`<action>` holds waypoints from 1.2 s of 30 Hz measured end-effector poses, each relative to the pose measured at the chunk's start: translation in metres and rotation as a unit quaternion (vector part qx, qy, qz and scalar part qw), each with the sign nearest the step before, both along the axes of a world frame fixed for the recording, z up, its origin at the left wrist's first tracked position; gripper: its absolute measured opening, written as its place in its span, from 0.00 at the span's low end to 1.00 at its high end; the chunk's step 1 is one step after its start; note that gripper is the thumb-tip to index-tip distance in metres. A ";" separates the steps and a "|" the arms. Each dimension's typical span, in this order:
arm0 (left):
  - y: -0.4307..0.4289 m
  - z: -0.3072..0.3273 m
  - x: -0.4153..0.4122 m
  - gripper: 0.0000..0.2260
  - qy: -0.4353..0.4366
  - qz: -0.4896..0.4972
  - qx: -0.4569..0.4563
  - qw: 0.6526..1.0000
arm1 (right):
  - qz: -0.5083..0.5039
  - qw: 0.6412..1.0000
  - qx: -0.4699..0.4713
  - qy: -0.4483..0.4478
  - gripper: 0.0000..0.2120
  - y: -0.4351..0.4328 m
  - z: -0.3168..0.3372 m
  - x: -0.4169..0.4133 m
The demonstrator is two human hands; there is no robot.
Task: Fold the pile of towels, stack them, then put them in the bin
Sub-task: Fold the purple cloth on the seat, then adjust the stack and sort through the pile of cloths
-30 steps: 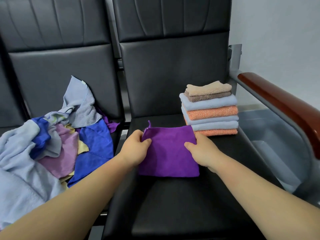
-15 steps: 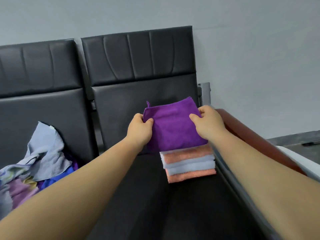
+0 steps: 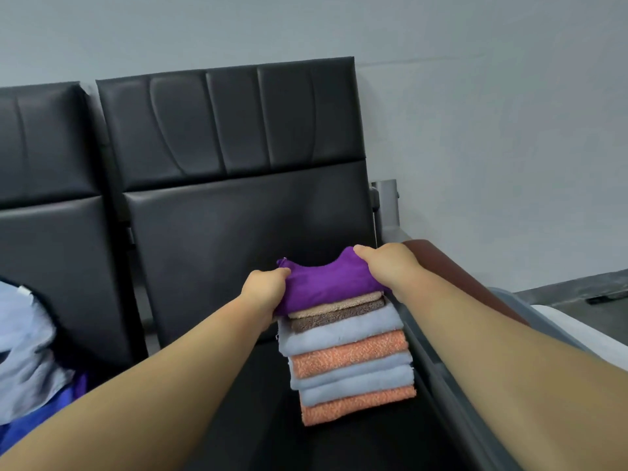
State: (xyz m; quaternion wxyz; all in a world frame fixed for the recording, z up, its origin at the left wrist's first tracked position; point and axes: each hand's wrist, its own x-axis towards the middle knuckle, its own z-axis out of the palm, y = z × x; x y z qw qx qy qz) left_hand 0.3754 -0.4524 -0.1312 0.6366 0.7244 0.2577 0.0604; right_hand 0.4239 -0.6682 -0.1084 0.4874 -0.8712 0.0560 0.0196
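Observation:
A folded purple towel (image 3: 323, 282) lies on top of the stack of folded towels (image 3: 350, 362) at the right side of the black seat. My left hand (image 3: 263, 290) grips its left edge and my right hand (image 3: 387, 265) grips its right edge, so the cloth sags between them. The stack beneath shows beige, brown, light blue and orange layers. The unfolded pile (image 3: 30, 355) of blue and grey towels sits on the neighbouring seat at the far left, partly cut off by the frame edge.
The black chair back (image 3: 238, 171) rises behind the stack. A brown armrest (image 3: 452, 273) runs along the right of the seat. Beyond it a grey bin rim (image 3: 540, 321) shows at the right edge, against a grey wall.
Both hands carried the purple towel from the seat front up and right, then lowered it onto the top of the stack. The view shifted right, hiding most of the unfolded pile.

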 end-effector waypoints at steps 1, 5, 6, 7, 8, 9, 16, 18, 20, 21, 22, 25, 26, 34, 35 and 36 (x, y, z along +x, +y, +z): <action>0.001 0.000 -0.011 0.12 0.003 -0.009 -0.008 1.000 | -0.005 1.000 0.014 0.008 0.34 -0.002 0.000 -0.010; 0.005 0.004 -0.063 0.12 0.005 -0.038 -0.009 0.999 | -0.040 0.999 0.022 0.025 0.33 -0.008 -0.008 -0.055; 0.006 0.005 -0.078 0.11 0.004 -0.042 0.008 0.999 | -0.053 0.998 0.022 0.027 0.33 -0.009 -0.009 -0.070; 0.009 0.005 -0.094 0.11 0.005 -0.044 0.026 0.999 | -0.066 0.997 0.027 0.033 0.34 -0.010 -0.012 -0.086; 0.013 0.003 -0.108 0.10 0.007 -0.047 0.043 0.998 | -0.078 0.996 0.032 0.037 0.34 -0.010 -0.015 -0.100; 0.018 -0.001 -0.121 0.10 0.007 -0.050 0.057 0.997 | -0.080 0.995 0.030 0.041 0.33 -0.008 -0.016 -0.116; 0.074 -0.028 -0.221 0.10 0.043 -0.037 0.109 0.992 | -0.006 0.996 0.021 0.087 0.17 0.054 -0.030 -0.221; 0.097 -0.030 -0.244 0.09 0.044 -0.025 0.121 0.991 | 0.043 0.995 0.033 0.087 0.16 0.083 -0.034 -0.238; 0.123 -0.032 -0.263 0.10 0.038 -0.011 0.123 0.992 | 0.093 0.992 0.011 0.088 0.15 0.116 -0.034 -0.252; 0.138 -0.030 -0.273 0.10 0.035 -0.001 0.128 0.991 | 0.118 0.989 0.003 0.089 0.14 0.134 -0.034 -0.257; 0.154 -0.029 -0.282 0.09 0.033 0.014 0.138 0.990 | 0.146 0.985 -0.004 0.091 0.13 0.154 -0.034 -0.262; 0.202 -0.023 -0.308 0.08 0.035 0.069 0.173 0.982 | 0.225 0.969 -0.004 0.099 0.13 0.217 -0.035 -0.271; 0.218 -0.021 -0.315 0.08 0.034 0.083 0.172 0.981 | 0.246 0.965 -0.012 0.091 0.13 0.239 -0.036 -0.275; 0.328 -0.010 -0.341 0.17 -0.013 0.166 0.151 0.974 | 0.334 0.939 -0.070 0.050 0.13 0.415 -0.042 -0.256; 0.333 -0.010 -0.338 0.17 -0.031 0.169 0.126 0.977 | 0.321 0.943 -0.069 0.043 0.15 0.433 -0.042 -0.247; 0.337 -0.011 -0.335 0.17 -0.044 0.171 0.105 0.979 | 0.303 0.950 -0.069 0.036 0.16 0.450 -0.044 -0.239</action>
